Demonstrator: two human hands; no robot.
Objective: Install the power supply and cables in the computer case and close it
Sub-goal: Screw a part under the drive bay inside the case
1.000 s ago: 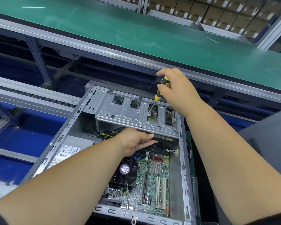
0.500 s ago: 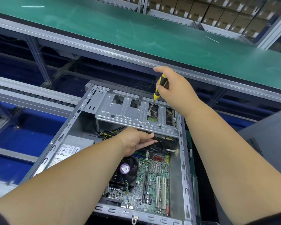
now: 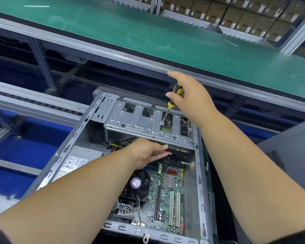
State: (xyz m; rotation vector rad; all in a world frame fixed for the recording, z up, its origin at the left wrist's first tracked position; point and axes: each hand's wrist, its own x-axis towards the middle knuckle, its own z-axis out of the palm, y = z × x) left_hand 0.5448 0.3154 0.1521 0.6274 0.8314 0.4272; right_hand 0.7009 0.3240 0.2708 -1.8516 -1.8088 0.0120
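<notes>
Right hand [image 3: 190, 99] holds the yellow-and-black screwdriver [image 3: 174, 97] on the grey metal drive cage [image 3: 139, 124]; keep it square. Beneath the cage, left hand [image 3: 146, 152], fingers straight, steadies the black drive [image 3: 179, 150].

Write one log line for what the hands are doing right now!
right hand: screwdriver tip on drive cage screw | left hand: supports drive under cage | case: open

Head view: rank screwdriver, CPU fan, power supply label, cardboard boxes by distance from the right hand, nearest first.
1. Screwdriver: held in the right hand, tip on the drive cage.
2. CPU fan: inside the case, lower left of the hand.
3. Power supply label: at the case's left wall, farther left.
4. Cardboard boxes: on shelves beyond the green belt.
</notes>
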